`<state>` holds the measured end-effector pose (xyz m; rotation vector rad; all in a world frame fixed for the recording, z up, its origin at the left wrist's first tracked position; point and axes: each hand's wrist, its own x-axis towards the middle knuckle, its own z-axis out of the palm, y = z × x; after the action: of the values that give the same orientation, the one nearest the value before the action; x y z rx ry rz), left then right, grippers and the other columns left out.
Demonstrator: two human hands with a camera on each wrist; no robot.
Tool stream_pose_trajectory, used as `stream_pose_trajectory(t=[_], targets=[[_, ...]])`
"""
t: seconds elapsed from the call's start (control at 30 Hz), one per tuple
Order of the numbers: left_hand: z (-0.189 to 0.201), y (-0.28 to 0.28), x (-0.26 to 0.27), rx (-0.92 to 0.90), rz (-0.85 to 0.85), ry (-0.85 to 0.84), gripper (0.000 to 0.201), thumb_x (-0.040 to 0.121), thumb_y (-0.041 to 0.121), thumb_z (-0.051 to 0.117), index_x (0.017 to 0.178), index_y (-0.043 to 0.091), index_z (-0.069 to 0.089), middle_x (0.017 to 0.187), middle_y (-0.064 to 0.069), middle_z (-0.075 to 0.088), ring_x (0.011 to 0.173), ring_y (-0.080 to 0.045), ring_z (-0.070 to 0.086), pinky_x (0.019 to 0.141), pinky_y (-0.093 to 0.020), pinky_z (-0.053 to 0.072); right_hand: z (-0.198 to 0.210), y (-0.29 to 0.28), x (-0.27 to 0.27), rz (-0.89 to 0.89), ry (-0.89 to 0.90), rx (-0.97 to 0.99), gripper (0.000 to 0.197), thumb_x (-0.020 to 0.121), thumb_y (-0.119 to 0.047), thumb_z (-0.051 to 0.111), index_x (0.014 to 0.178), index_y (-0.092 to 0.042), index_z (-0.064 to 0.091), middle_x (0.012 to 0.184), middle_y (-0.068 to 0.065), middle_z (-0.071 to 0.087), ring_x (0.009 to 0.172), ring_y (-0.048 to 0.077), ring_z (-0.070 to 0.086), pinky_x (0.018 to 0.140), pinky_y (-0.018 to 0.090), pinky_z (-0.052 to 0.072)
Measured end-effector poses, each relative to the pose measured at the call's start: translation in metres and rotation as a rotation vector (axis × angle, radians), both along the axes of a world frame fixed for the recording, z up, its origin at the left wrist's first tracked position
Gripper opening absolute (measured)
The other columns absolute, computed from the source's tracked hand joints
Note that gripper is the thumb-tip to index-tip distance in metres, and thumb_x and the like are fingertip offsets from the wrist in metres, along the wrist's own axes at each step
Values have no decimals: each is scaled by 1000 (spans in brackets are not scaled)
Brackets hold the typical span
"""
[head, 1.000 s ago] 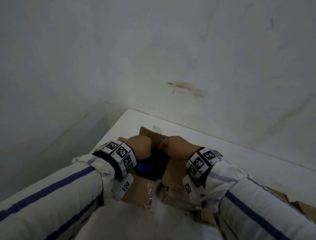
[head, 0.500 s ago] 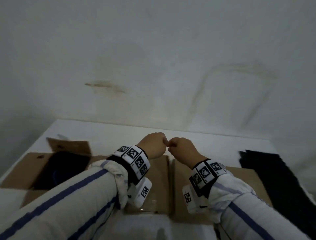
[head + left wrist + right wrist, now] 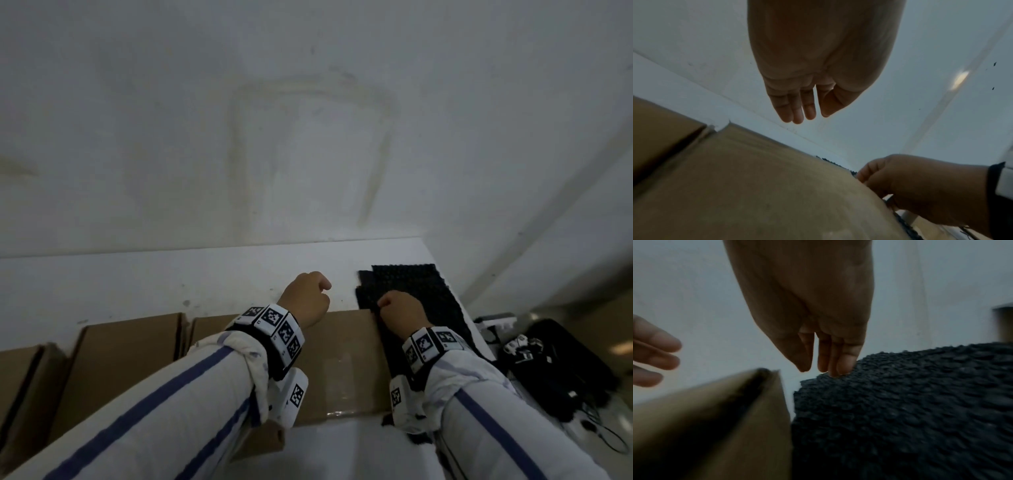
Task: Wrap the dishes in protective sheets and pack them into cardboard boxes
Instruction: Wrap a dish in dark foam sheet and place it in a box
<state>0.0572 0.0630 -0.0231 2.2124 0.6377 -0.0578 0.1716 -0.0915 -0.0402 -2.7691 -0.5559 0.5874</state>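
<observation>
White counter (image 3: 144, 284) meets the wall; closed cardboard box (image 3: 346, 346) abuts black bubble sheet (image 3: 421, 294). Right hand (image 3: 400, 308) fingertips touch the sheet's edge, grip released; left hand (image 3: 306, 298) hovers relaxed, holding nothing.

Dim room corner with a white table against a stained wall

A pale wall (image 3: 308, 120) fills the upper part of the head view; on it there is a faint yellowish stain in the form of a rectangle (image 3: 311, 150), above and beyond both hands. The white table (image 3: 137, 281) meets the wall directly, and its far right corner lies beyond the right hand. To the right of that hand the floor (image 3: 582, 305) is visible below the table edge, with black gear and cables (image 3: 561, 363) on it. The light is weak and grey.
</observation>
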Motion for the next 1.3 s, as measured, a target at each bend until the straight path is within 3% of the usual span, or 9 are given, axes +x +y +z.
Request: stream_pose_trajectory(t=[0.1,0.2,0.4,0.57,0.73,0.97,1.17,1.23,1.3], targets=[[-11,-10,10,15,-19,17,33,91,6,44,122,14,54,130,-8,46,118,-21,48,95,-24,35,-23,-17,9,-9,51,-196,11,88,-15,52,85,-8,59,109,17,55,87,27,58,88,34,50],[-18,-15,17,42,-34,43,31,91,7,46,120,13,56,129,-8,47,118,-22,48,97,-25,35,-41,-23,12,22,23,-274,21,94,-20,48,111,-10,57,127,14,44,113,31,50,95,34,43],[-22,-19,20,62,-76,101,31,93,5,43,120,13,57,129,-8,47,118,-21,49,97,-21,35,-50,-28,20,31,-3,-262,28,96,-13,40,117,-2,56,131,15,42,119,31,47,97,33,42],[-22,-22,21,72,-95,122,33,91,4,44,120,14,57,129,-8,48,117,-20,50,97,-22,36,-54,-28,20,106,40,-280,55,88,-40,60,130,-11,41,134,13,36,126,34,37,103,37,37],[-23,-26,21,84,-114,118,32,91,6,46,120,16,57,127,-8,48,116,-21,50,95,-22,36,-47,-26,18,191,0,-304,31,94,-25,48,123,-14,55,130,14,46,118,32,48,96,33,42],[-3,-35,19,-7,-125,0,37,93,13,52,130,16,47,129,-6,52,113,-18,51,90,-21,37,24,-26,30,74,57,26,24,84,-24,66,70,-7,56,95,18,67,96,28,63,72,26,42],[25,-45,12,-350,-105,-208,105,80,18,74,150,27,-2,141,-5,38,129,-17,41,101,-27,40,75,-2,11,85,165,390,21,80,-23,70,71,-11,55,71,4,56,69,17,54,65,28,42],[38,-40,1,-407,-119,-245,104,78,14,76,151,26,3,141,2,35,131,-14,39,101,-25,40,88,12,-6,183,177,436,23,83,-24,67,69,-13,52,68,1,53,63,13,49,59,25,38],[50,-30,-11,-400,-141,-262,73,79,7,73,139,22,34,127,5,49,118,-15,50,90,-23,47,96,27,-23,245,177,508,28,85,-23,65,65,-17,47,65,-2,49,61,11,46,55,23,35]])
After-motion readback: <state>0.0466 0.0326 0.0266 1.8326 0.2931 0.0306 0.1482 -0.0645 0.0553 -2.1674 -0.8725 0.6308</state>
